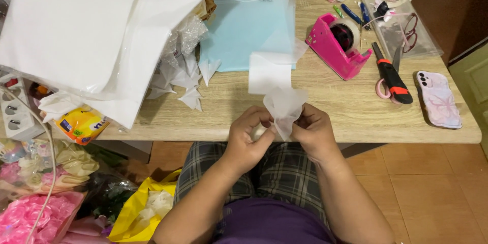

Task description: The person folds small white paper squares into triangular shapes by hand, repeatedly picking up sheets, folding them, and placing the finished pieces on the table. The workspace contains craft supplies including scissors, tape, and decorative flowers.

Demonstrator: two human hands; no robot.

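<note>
From my remote seat I see both sets of fingers pinched on a folded piece of white tissue (283, 108): the left hand (247, 138) grips its lower left edge, the right hand (311, 131) its lower right, thumbs meeting at the pointed bottom. The tissue sits in the air just off the near edge of a light wooden table (335, 114), above a lap in checked cloth, with both forearms angling up from the bottom of the view. Beyond the table's right end I see orange floor tiles (432, 183). On the table, just behind the hands, lies a sheet of pale blue paper (244, 25), and to its left a big stack of white sheets (86, 30) with small folded white pieces (185, 84) beside it. To the right stand a pink tape dispenser (338, 43), a black and orange cutter (394, 76) lying over pink-handled scissors, and a phone in a pale patterned case (438, 99). At the left edge a yellow and orange packet (81, 124) pokes out from under the stack. A yellow bag (137, 208) holding white bits sits on the floor.
</note>
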